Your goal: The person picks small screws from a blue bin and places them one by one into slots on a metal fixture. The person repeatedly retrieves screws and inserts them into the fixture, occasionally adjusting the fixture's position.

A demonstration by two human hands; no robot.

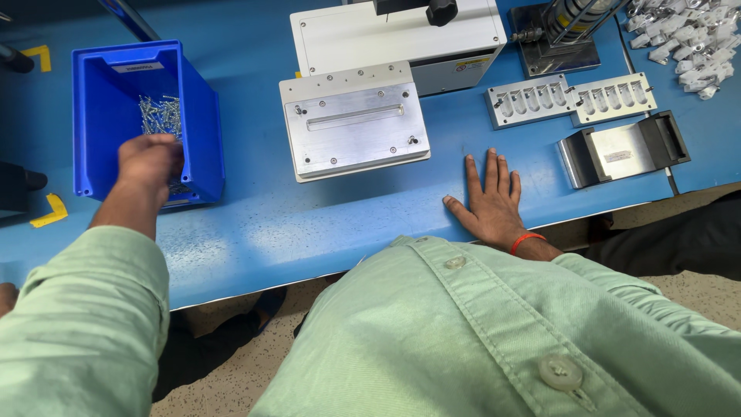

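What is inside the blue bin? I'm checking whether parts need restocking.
The blue bin holds a pile of small silvery metal parts on its floor. The left hand reaches in over the near side, covering what lies beneath it, so the full amount cannot be seen.

The scene is being viewed from a single head-worn camera, looking steeply down and forward across the blue-topped workbench (pixel 324 224). The wearer's pale green buttoned shirt (pixel 494 332) is being caught close at the bottom, the white box-shaped machine (pixel 363 35) farther off at the top edge.
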